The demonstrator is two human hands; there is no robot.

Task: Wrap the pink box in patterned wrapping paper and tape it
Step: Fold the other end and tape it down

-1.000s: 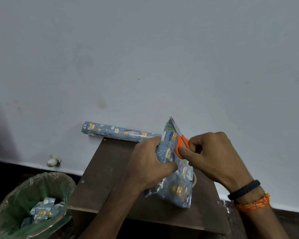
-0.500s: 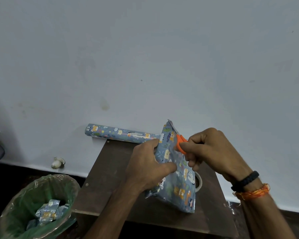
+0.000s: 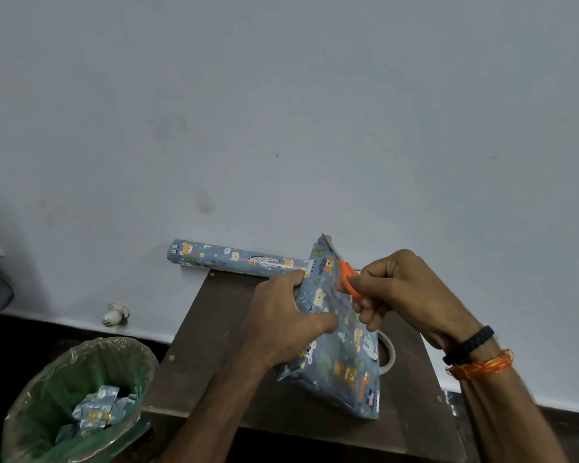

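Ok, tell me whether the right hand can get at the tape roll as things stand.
Probably not directly: the right hand grips the orange scissors, and the tape roll lies mostly hidden behind the wrapped box, which the left hand holds.

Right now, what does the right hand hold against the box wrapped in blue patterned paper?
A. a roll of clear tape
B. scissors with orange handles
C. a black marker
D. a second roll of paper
B: the right hand grips orange-handled scissors at the top fold of the blue patterned wrapped box.
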